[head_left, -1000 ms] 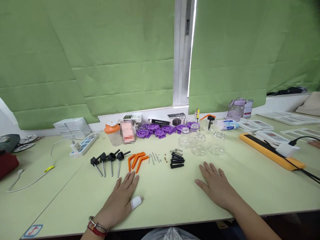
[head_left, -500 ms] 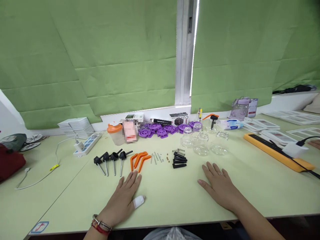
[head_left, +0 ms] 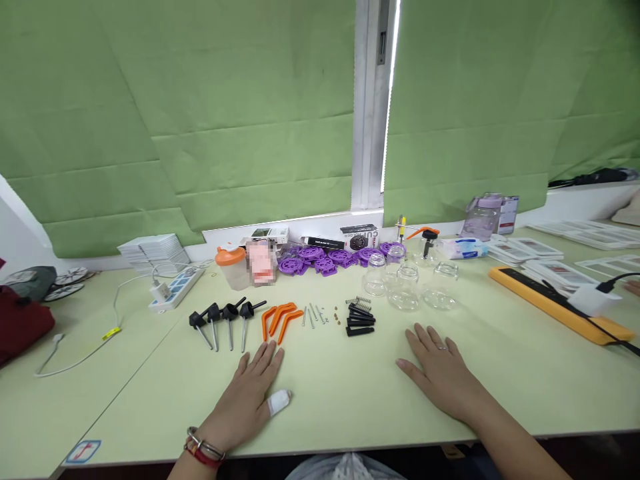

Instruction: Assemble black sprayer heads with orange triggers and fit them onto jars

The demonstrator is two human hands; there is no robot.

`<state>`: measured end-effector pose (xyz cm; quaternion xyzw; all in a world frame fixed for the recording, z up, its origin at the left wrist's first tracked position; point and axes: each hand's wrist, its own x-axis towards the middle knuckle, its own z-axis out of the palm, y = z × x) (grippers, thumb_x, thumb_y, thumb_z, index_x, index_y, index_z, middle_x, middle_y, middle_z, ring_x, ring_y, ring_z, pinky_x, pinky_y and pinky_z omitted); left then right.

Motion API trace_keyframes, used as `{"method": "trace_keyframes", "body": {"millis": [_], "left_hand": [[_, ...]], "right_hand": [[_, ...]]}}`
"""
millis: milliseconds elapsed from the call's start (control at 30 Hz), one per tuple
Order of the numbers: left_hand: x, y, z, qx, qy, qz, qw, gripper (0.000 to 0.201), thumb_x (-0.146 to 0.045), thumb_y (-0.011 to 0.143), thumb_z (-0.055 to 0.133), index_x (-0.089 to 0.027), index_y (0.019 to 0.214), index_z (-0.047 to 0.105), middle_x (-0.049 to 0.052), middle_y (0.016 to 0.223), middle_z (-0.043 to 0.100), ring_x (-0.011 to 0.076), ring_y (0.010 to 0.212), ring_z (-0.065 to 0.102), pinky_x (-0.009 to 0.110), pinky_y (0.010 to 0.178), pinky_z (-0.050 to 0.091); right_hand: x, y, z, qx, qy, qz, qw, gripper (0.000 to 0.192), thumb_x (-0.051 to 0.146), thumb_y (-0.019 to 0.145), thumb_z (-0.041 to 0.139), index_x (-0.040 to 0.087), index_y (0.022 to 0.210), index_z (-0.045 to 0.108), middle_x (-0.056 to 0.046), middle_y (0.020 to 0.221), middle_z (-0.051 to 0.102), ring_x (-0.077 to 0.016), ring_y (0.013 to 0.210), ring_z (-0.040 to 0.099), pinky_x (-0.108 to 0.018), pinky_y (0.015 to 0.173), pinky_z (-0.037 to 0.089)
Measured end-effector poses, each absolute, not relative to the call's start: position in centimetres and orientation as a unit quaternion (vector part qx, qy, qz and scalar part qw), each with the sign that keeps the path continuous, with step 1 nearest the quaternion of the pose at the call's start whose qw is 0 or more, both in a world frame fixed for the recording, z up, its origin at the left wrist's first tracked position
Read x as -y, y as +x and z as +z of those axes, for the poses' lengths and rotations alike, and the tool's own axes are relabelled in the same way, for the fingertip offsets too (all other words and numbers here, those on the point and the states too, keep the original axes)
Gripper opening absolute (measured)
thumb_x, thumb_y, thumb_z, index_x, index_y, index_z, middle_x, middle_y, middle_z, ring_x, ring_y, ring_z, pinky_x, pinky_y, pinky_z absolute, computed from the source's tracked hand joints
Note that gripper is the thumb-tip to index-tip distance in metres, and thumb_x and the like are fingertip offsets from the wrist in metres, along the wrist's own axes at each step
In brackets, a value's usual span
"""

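Left hand (head_left: 247, 397), lower left of centre: palm down on table (head_left: 340, 407), fingers slightly spread, tips just beside orange levers (head_left: 283, 311). Right hand (head_left: 437, 373), lower right of centre: palm down, fingers spread, nearest black pieces (head_left: 361, 322). Levers and pieces, mid-frame: grouped by kind, presumably to keep them sorted. Front jars (head_left: 403, 298), right of centre: nothing visible inside. Lidded cup (head_left: 234, 275), left of centre: contents unclear.
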<state>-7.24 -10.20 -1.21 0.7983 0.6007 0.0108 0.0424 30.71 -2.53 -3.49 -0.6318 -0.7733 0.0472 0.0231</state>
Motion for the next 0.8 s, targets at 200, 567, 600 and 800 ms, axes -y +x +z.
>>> {"method": "trace_keyframes", "body": {"millis": [200,567,600,800], "left_hand": [[10.30,-7.09,-0.86,-0.606,0.793,0.011,0.061,0.068,-0.056,0.089,0.031,-0.027,0.147,0.010,0.008,0.153,0.009,0.0278,0.141,0.009,0.056,0.111,0.014],[10.30,-7.12,-0.96,-0.601,0.798,0.015,0.054,0.067,-0.055,0.090,0.032,-0.026,0.147,0.010,0.009,0.153,0.009,0.0277,0.141,0.010,0.057,0.110,0.014],[10.29,-7.10,-0.95,-0.602,0.796,0.012,0.055,0.067,-0.055,0.090,0.031,-0.026,0.147,0.010,0.009,0.153,0.009,0.0275,0.141,0.009,0.056,0.111,0.014],[10.26,-7.14,-0.92,-0.597,0.800,0.014,0.048,0.067,-0.054,0.090,0.032,-0.027,0.147,0.011,0.009,0.153,0.011,0.0282,0.140,0.011,0.056,0.110,0.015]], "right_hand": [[2.53,30.77,-3.63,0.775,-0.629,0.043,0.039,0.076,0.064,0.087,0.021,0.014,0.144,0.029,-0.012,0.152,0.018,-0.0323,0.140,0.013,-0.053,0.112,0.015],[2.52,30.78,-3.65,0.775,-0.629,0.046,0.031,0.077,0.064,0.087,0.020,0.013,0.145,0.028,-0.011,0.152,0.017,-0.0321,0.140,0.012,-0.052,0.112,0.014],[2.49,30.80,-3.72,0.775,-0.629,0.046,0.032,0.077,0.064,0.087,0.020,0.014,0.145,0.028,-0.011,0.152,0.017,-0.0321,0.140,0.012,-0.052,0.112,0.014],[2.46,30.86,-3.80,0.779,-0.623,0.044,0.050,0.077,0.065,0.087,0.022,0.014,0.144,0.031,-0.012,0.152,0.019,-0.0332,0.140,0.013,-0.054,0.112,0.014]]}}
